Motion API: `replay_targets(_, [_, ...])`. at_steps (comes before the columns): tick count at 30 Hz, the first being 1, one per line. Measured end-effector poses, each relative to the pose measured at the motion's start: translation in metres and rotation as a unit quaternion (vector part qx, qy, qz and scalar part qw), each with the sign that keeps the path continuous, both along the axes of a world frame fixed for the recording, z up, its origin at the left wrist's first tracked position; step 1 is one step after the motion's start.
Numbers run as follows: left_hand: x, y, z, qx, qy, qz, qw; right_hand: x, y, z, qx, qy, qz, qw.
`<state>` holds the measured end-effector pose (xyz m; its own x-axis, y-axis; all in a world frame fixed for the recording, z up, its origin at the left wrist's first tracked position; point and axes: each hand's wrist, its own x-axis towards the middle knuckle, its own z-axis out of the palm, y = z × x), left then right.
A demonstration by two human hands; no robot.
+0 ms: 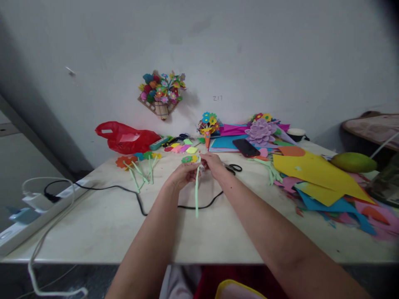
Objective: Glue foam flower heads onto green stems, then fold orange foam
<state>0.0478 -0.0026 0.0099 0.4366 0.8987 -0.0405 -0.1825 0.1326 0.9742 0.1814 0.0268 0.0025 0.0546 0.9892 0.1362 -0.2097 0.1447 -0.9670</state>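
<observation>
Strip [196, 195] pinched near its top in left hand [186, 172], long axis running nearward; right hand [211, 161] close beside, grip unclear.

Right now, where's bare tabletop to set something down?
Front left, between white cable, black cable and left forearm; a narrower gap separates right forearm from coloured scraps. Crowded: the right side and the back, from red bag to phone.

Left forearm [156, 228] and right forearm [264, 220] extended forward, angled inward. Left hand [187, 172] held slightly lower, thumb stretched toward right hand [211, 162], fingers curled. Right hand turned inward, fingers bent. Fingertips held close together, wrists set apart.
</observation>
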Motion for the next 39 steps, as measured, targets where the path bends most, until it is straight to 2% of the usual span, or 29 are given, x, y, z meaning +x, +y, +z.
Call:
replay_targets(4, [0.001, 0.0, -0.003, -0.022, -0.018, 0.029, 0.999, -0.008, -0.008, -0.002, 0.027, -0.021, 0.01, 0.999])
replay_targets(8, [0.001, 0.001, -0.005, -0.033, -0.027, 0.055, 0.998, -0.013, -0.014, -0.002, 0.015, -0.027, 0.039, 0.999])
replay_targets(14, [-0.002, 0.003, -0.008, -0.037, 0.004, 0.071, 0.997, -0.011, -0.012, -0.005, 0.001, -0.046, 0.016, 0.999])
replay_targets(20, [-0.003, 0.002, -0.009, 0.004, 0.022, 0.077, 0.997, -0.007, -0.01, -0.006, -0.011, -0.057, 0.01, 0.998])
replay_targets(26, [-0.005, 0.004, -0.012, 0.049, 0.019, 0.063, 0.997, -0.007, -0.006, -0.008, -0.031, -0.05, 0.035, 0.998])
replay_targets(28, [-0.005, 0.005, -0.013, 0.05, 0.015, 0.078, 0.996, -0.004, -0.003, -0.006, -0.027, -0.076, 0.024, 0.996])
replay_targets(30, [-0.006, 0.006, -0.013, 0.04, 0.007, 0.11, 0.993, 0.002, -0.001, -0.002, -0.008, -0.157, -0.027, 0.987])
replay_targets(31, [-0.006, 0.006, -0.013, 0.032, 0.003, 0.13, 0.991, 0.006, -0.001, 0.0, 0.007, -0.225, -0.07, 0.972])
replay_targets(32, [-0.006, 0.007, -0.013, 0.026, -0.001, 0.15, 0.988, 0.01, -0.001, 0.002, 0.023, -0.31, -0.117, 0.943])
replay_targets(34, [-0.008, 0.009, -0.014, 0.016, -0.008, 0.183, 0.983, 0.018, -0.003, 0.005, 0.057, -0.469, -0.193, 0.86])
replay_targets(37, [-0.01, 0.012, -0.017, 0.005, -0.015, 0.209, 0.978, 0.026, -0.007, 0.006, 0.094, -0.626, -0.199, 0.749])
replay_targets(39, [-0.012, 0.013, -0.018, 0.004, -0.019, 0.223, 0.975, 0.027, -0.009, 0.006, 0.085, -0.681, -0.18, 0.704])
